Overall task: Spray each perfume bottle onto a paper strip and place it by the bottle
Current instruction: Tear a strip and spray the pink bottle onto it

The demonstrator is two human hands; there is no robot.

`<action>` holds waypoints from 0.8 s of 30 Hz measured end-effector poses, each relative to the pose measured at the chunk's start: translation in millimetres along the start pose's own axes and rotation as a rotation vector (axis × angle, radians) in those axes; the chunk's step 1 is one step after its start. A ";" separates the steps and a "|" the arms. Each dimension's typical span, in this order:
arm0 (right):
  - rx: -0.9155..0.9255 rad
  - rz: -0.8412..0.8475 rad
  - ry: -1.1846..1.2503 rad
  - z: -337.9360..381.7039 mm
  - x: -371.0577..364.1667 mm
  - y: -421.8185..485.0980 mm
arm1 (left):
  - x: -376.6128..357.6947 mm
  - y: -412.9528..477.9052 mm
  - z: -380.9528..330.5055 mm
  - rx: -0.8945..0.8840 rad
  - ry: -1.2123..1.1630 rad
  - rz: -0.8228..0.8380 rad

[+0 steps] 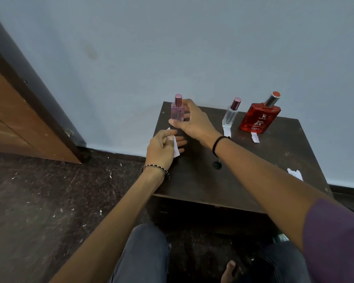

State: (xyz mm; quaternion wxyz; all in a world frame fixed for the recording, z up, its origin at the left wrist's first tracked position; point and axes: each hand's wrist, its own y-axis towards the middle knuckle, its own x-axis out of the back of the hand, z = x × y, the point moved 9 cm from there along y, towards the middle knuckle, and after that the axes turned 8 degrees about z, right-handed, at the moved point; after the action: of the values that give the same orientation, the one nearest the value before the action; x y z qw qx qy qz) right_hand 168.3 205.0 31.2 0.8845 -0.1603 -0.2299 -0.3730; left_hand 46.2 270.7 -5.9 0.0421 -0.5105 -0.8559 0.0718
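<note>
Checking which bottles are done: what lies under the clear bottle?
A white paper strip pokes out from under the clear bottle onto the table; its far end is covered.

Right hand (189,121): curling around the pink perfume bottle (177,111) at the table's far left corner, thumb lying at its base.
Left hand (161,147): pinching a white paper strip (175,147) just in front of that bottle.
Clear bottle (231,114): standing upright, a strip (226,130) lying before it.
Red bottle (261,117): standing beside it, touching its own strip (255,137).
Table (243,172): sitting against the wall, carrying a crumpled paper scrap (294,173) near its right edge.
</note>
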 end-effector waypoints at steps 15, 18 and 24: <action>-0.018 -0.023 0.381 -26.8 35.7 -109.0 | -13.6 -29.9 1.1 0.028 0.025 0.029; -0.056 -0.041 0.491 -31.7 49.8 -144.5 | -32.8 -41.0 -15.8 -0.017 0.053 0.057; -0.145 -0.041 0.554 -50.8 45.1 -213.6 | -93.5 -65.9 -36.1 -0.040 0.061 0.232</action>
State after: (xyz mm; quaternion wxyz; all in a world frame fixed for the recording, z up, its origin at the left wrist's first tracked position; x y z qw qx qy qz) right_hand 54.0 12.3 36.1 0.8920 -0.1106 0.0444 -0.4360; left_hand 38.8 160.5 40.8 0.0494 -0.6089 -0.7905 0.0437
